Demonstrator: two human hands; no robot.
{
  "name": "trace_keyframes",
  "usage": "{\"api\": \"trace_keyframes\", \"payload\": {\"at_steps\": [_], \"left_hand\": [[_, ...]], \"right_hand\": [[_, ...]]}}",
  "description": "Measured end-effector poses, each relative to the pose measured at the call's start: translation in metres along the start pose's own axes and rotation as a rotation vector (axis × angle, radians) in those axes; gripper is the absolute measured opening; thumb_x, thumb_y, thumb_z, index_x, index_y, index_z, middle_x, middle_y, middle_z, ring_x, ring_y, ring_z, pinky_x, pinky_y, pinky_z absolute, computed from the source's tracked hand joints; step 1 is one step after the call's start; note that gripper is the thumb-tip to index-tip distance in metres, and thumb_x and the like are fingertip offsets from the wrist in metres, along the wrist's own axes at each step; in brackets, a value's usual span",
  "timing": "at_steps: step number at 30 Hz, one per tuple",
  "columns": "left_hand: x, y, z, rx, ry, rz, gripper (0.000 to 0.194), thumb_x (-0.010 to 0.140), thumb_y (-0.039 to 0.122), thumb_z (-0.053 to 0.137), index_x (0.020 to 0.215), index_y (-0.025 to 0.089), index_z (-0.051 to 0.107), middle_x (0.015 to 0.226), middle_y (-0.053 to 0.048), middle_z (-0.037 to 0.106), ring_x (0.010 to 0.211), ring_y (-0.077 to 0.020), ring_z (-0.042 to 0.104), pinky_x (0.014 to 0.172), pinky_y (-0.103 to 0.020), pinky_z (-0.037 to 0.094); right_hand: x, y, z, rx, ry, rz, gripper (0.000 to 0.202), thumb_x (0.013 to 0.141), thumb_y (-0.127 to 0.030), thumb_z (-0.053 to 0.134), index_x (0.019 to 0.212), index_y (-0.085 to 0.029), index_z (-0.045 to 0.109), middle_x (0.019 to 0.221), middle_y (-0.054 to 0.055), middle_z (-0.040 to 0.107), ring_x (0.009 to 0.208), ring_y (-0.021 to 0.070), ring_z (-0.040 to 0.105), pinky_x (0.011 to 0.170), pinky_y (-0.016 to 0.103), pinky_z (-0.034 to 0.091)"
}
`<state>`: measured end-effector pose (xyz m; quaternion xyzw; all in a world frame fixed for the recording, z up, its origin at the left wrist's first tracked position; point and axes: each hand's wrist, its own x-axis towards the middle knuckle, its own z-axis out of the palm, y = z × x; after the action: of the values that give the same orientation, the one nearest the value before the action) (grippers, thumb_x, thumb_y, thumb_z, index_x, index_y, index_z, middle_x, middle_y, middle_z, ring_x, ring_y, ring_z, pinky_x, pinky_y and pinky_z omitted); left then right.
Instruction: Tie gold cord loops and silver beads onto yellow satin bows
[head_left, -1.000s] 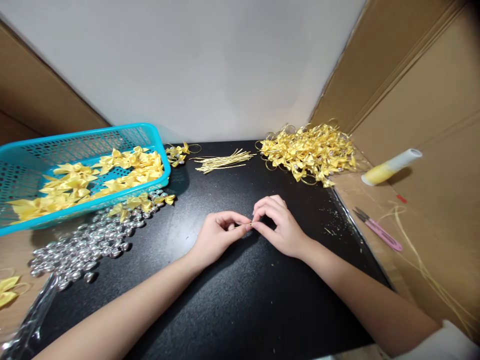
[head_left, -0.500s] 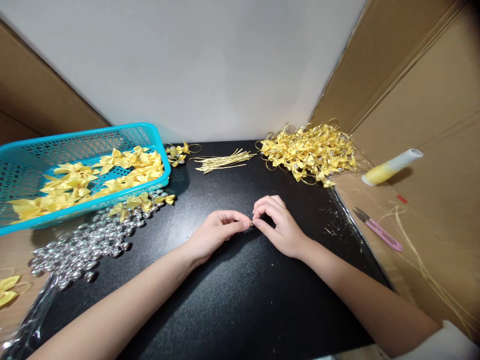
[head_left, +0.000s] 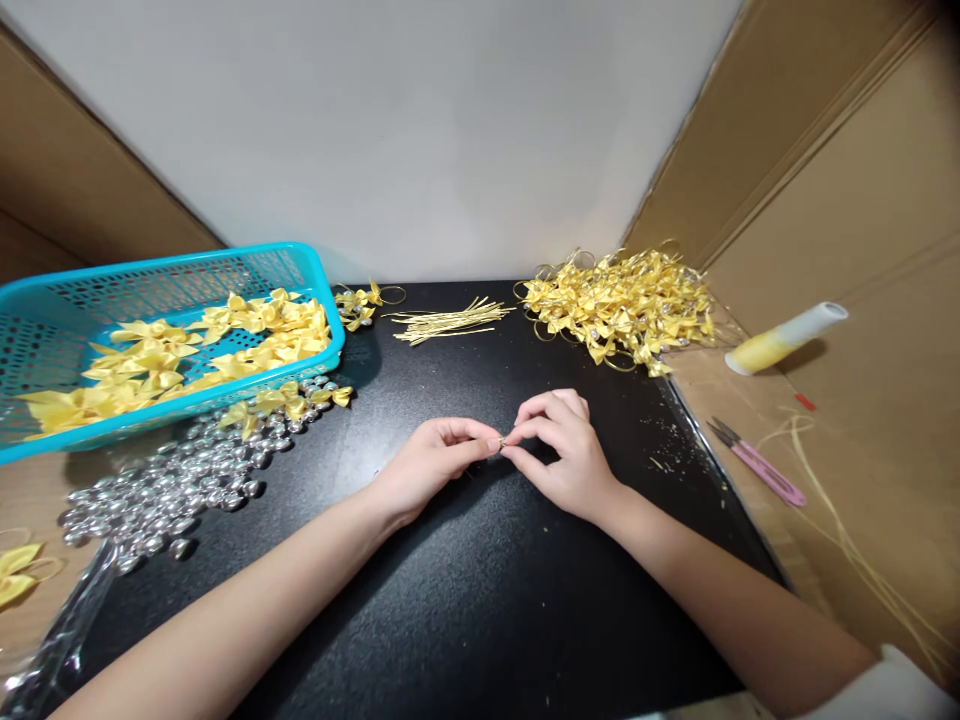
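Over the middle of the black table [head_left: 480,600], the fingertips of my two hands meet. My left hand [head_left: 424,468] pinches a tiny gold-coloured tie [head_left: 502,443] between thumb and index finger. From the other side, the thumb and index finger of my right hand [head_left: 568,455] grip the same tie, its other fingers curled loosely. Most of the tie is hidden by the fingertips, so its exact shape is unclear. Beyond the hands lies a bundle of straight gold twist ties [head_left: 450,322].
A turquoise basket [head_left: 330,300] with yellow ribbon bows stands at the left. Silver beads [head_left: 172,490] spread before it. Yellow bows with gold loops [head_left: 622,300] are heaped at the back right. Pink-handled thread snips [head_left: 765,470] and a yellow-white tube [head_left: 787,338] are farther right.
My right hand's fingers have shifted and opened slightly at the tie, with the middle finger lifting. My left hand keeps its pinch in nearly the same place.
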<state>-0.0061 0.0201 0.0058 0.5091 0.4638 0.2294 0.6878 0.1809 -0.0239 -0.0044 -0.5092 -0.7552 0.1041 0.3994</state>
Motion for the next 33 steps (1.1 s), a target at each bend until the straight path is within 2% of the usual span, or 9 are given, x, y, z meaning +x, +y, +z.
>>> {"api": "trace_keyframes", "payload": {"at_steps": [7,15,17,20,23,28,30,33], "left_hand": [[-0.0004,0.0012,0.0006,-0.01,0.018,-0.023,0.018,0.064,0.035,0.078,0.071,0.018,0.075,0.064,0.0,0.066,0.049,-0.0066,0.038,0.046,-0.02,0.024],[-0.0003,-0.0013,-0.0019,0.002,0.023,-0.06,0.023,0.064,0.038,0.079,0.074,0.017,0.075,0.07,-0.002,0.07,0.05,-0.007,0.042,0.047,-0.02,0.026],[-0.0005,-0.0003,-0.0016,-0.003,0.025,-0.065,0.025,0.063,0.039,0.08,0.074,0.017,0.075,0.068,-0.001,0.068,0.051,-0.0064,0.041,0.047,-0.02,0.025],[-0.0008,0.0008,-0.0014,-0.006,0.026,-0.071,0.026,0.064,0.039,0.08,0.074,0.016,0.075,0.061,0.001,0.063,0.049,-0.0053,0.037,0.047,-0.019,0.022],[-0.0008,0.0011,-0.0014,-0.011,0.019,-0.076,0.026,0.065,0.039,0.08,0.075,0.016,0.074,0.059,0.003,0.061,0.048,-0.0044,0.034,0.047,-0.019,0.021],[-0.001,0.0011,-0.0006,-0.028,0.012,-0.078,0.026,0.064,0.038,0.081,0.076,0.016,0.074,0.067,0.001,0.066,0.05,-0.0044,0.037,0.047,-0.019,0.023],[-0.0014,0.0015,-0.0002,-0.029,0.012,-0.073,0.026,0.064,0.038,0.081,0.076,0.016,0.074,0.065,0.001,0.066,0.05,-0.0045,0.038,0.047,-0.019,0.023],[-0.002,0.0023,0.0,-0.029,0.007,-0.06,0.023,0.064,0.036,0.08,0.074,0.016,0.074,0.064,0.002,0.066,0.05,-0.0046,0.038,0.048,-0.019,0.024]], "right_hand": [[0.0024,-0.0005,-0.0032,0.041,-0.011,0.013,0.011,0.084,-0.021,0.064,0.075,-0.025,0.06,0.086,0.002,0.064,0.089,0.0215,0.055,0.082,0.041,0.04],[0.0047,0.0054,-0.0093,0.09,-0.006,0.024,0.01,0.081,-0.02,0.066,0.076,-0.024,0.059,0.086,0.002,0.063,0.091,0.022,0.055,0.085,0.041,0.041],[0.0044,0.0059,-0.0087,0.149,-0.049,0.052,0.01,0.079,-0.02,0.067,0.083,-0.024,0.059,0.09,0.003,0.065,0.093,0.0225,0.056,0.085,0.041,0.043],[0.0031,0.0053,-0.0052,0.295,-0.123,0.128,0.025,0.075,-0.019,0.07,0.095,-0.024,0.056,0.092,0.002,0.067,0.091,0.0212,0.06,0.083,0.039,0.046],[0.002,0.0037,-0.0018,0.39,-0.115,0.175,0.027,0.074,-0.017,0.071,0.096,-0.024,0.056,0.088,0.0,0.068,0.085,0.0186,0.063,0.081,0.036,0.049],[0.0025,-0.0008,-0.0033,0.21,0.053,0.004,0.013,0.076,-0.015,0.068,0.078,-0.024,0.06,0.086,0.002,0.067,0.087,0.0202,0.06,0.08,0.039,0.048],[0.0025,-0.0021,-0.0039,0.119,0.066,-0.038,0.012,0.078,-0.016,0.068,0.073,-0.024,0.061,0.088,0.002,0.067,0.088,0.0213,0.058,0.082,0.042,0.046],[0.0019,-0.0026,-0.0033,0.076,0.039,-0.019,0.01,0.079,-0.017,0.068,0.073,-0.023,0.063,0.09,0.003,0.066,0.092,0.0219,0.057,0.084,0.042,0.045]]}}
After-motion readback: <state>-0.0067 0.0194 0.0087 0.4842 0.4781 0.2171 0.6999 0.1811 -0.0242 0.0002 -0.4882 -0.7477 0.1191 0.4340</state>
